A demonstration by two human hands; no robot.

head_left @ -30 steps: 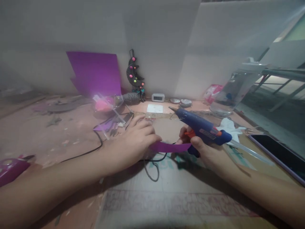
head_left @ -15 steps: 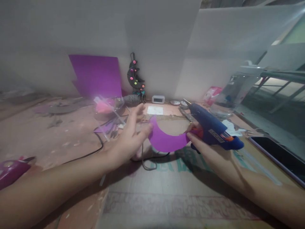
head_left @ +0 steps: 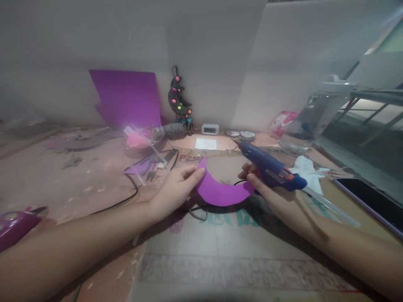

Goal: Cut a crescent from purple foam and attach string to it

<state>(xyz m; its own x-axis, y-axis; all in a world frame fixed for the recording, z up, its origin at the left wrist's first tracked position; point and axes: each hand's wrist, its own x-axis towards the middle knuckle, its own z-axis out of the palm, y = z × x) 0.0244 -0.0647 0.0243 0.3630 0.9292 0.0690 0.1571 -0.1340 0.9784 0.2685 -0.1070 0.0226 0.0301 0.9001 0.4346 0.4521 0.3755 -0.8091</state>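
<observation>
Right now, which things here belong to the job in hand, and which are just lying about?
In use:
purple crescent, between left fingers and right fingers
blue glue gun, in the right fingers

Apparently just lying about:
phone
small clock
white paper

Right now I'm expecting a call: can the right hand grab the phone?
Probably not: the glue gun and purple crescent fill the right hand, though nothing seems to cover the phone.

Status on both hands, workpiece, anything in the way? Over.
Left hand pinching left tip of purple crescent-shaped sheet. Right hand holding blue plastic glue gun and sheet's right end. Thin dark cord looped close by.
</observation>
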